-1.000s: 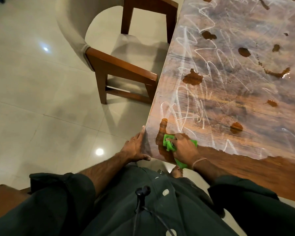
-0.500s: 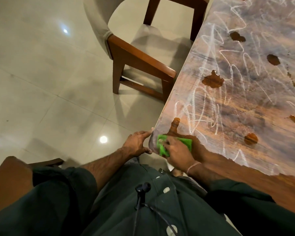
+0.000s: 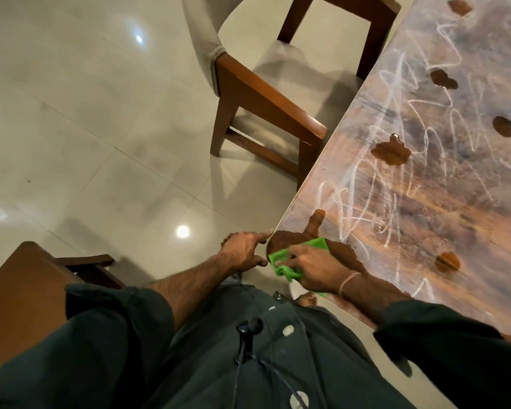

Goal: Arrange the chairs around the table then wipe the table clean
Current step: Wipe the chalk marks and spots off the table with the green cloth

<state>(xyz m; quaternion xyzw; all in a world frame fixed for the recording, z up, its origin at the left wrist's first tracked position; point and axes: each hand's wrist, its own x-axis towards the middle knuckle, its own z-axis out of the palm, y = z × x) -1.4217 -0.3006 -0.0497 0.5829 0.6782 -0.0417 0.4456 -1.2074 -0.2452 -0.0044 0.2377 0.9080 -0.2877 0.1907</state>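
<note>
Wiping barely begun: we keep the right hand (image 3: 316, 268), grip clamped on the green cloth (image 3: 279, 256), at the near corner of the table (image 3: 460, 208); left hand (image 3: 242, 252), grip apart, fingertips at the edge; one chair (image 3: 266, 98) drawn up; white scribbles (image 3: 345, 208) and brown spills (image 3: 391, 152) are left to wipe

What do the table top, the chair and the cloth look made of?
Table: likely polished wood or veneer; brown grain and a sheen under white scribbles. Chair: dark-stained wood frame with pale fabric seat and back, going by the matte, wrapped look. Cloth: soft green textile, perhaps microfibre; it bunches.
</note>
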